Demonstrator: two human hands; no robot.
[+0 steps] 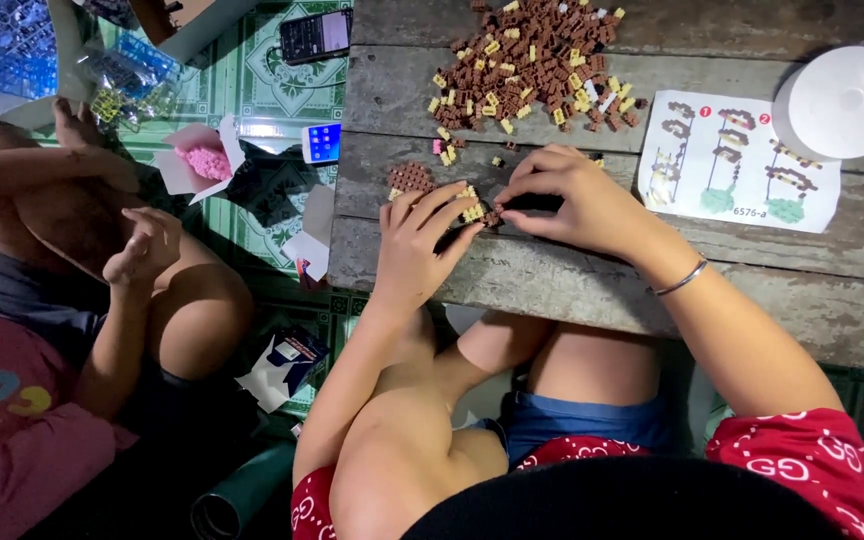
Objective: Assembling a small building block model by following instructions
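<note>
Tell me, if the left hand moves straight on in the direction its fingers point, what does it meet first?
The left hand points up and right, so it would probably first meet the small brown-and-cream brick assembly at its fingertips, then the right hand just beyond.

My right hand (577,200) covers most of the small brick piece (493,215) I pinch, so I cannot tell its shape. My left hand (417,245) hides the table (592,280) edge beneath it. The lamp (847,100) is cut off at the top-right corner. The instruction sheet (737,160) drawings are too small to read.
</note>
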